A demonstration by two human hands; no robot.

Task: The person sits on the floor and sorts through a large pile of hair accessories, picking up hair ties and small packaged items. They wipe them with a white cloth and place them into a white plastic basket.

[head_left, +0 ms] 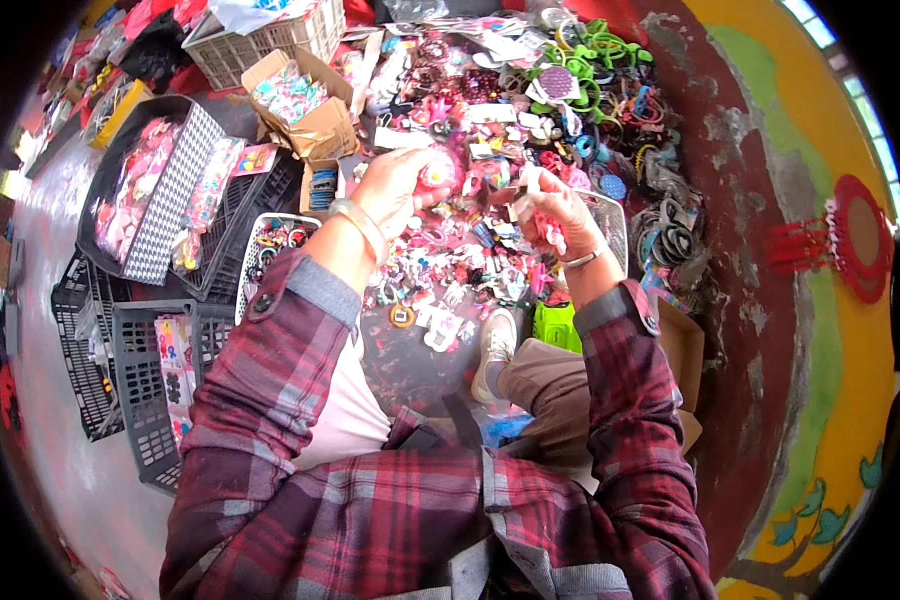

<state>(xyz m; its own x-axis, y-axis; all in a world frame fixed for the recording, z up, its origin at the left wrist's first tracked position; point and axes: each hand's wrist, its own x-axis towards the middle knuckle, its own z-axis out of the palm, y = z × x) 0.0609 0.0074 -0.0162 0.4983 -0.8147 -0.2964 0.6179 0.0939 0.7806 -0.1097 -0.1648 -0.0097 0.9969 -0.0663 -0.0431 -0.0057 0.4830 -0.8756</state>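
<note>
My left hand [392,188], with a pale bangle at its wrist, is closed on a round pink hair ornament [438,172] with a white-and-yellow centre. Across from it, my right hand [562,208] has its fingers bent round a small pink piece [548,234] whose kind I cannot make out. Something pale pokes up between that hand's thumb and fingers. Below and beyond both hands spreads a heap of small hair accessories [440,270], mostly pink, red and white.
Bright green headbands [602,58] lie at the far right of the heap. On the left are a wire basket [253,262], an open cardboard box [325,128], a black-and-white patterned case [166,200] and a dark plastic crate [142,385]. A painted wall [770,150] rises on the right.
</note>
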